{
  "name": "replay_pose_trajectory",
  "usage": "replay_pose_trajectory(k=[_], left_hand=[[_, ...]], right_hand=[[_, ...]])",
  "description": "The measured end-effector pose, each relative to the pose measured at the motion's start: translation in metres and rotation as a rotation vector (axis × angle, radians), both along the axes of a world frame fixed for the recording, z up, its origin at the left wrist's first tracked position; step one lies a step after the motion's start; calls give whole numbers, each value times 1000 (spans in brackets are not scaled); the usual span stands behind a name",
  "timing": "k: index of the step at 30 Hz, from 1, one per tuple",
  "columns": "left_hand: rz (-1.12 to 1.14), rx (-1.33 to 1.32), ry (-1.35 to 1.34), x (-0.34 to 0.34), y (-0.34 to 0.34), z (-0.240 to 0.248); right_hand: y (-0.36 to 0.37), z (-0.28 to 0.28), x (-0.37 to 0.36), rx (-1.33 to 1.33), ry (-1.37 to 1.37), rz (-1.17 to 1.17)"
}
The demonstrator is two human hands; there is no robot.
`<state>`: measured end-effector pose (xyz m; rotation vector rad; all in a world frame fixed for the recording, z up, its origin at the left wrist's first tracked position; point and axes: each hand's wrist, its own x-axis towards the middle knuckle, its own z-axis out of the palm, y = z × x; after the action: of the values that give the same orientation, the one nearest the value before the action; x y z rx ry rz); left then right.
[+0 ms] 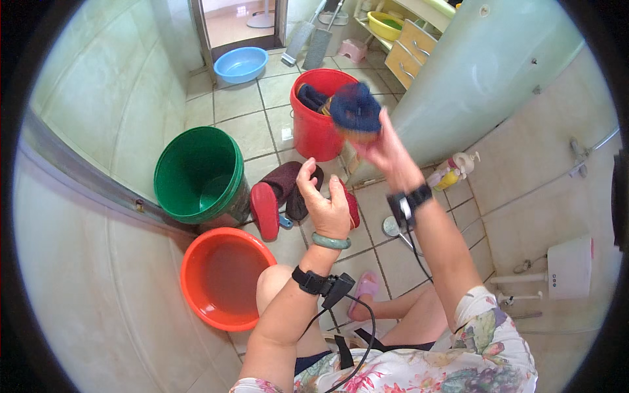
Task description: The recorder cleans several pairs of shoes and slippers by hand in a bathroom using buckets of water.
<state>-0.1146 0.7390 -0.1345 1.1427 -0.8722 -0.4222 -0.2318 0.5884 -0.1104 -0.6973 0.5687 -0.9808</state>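
Note:
My right hand grips a dark blue slipper with a tan sole edge, held up beside the rim of the red bucket. Motion smears the slipper's outline. More dark blue footwear lies inside that bucket. Lower and nearer, my left hand hangs with nothing in it, fingers a little curled and thumb apart. Below it on the tiles is a group of slippers: one shows a red sole, and a dark maroon one rests against it. A red item behind my left hand is partly hidden.
At the left stand a green bucket and an orange basin of murky water. A blue basin sits by the doorway, near two flat mops. To the right lie a shower head and bottles. Cables hang from both wrists.

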Motion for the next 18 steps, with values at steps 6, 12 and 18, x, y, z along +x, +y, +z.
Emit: replay_pose_trajectory(k=[6,12,18], left_hand=[[-23,75,-23,1,4,-9],[-422,186,315,-16,16,-9],[-902,459,-419,-33,33,-9]], right_hand=[[-14,-43,32,203,202,105],[82,-175,-15,115,469,259],[87,-295,-93,35,1244,100]])
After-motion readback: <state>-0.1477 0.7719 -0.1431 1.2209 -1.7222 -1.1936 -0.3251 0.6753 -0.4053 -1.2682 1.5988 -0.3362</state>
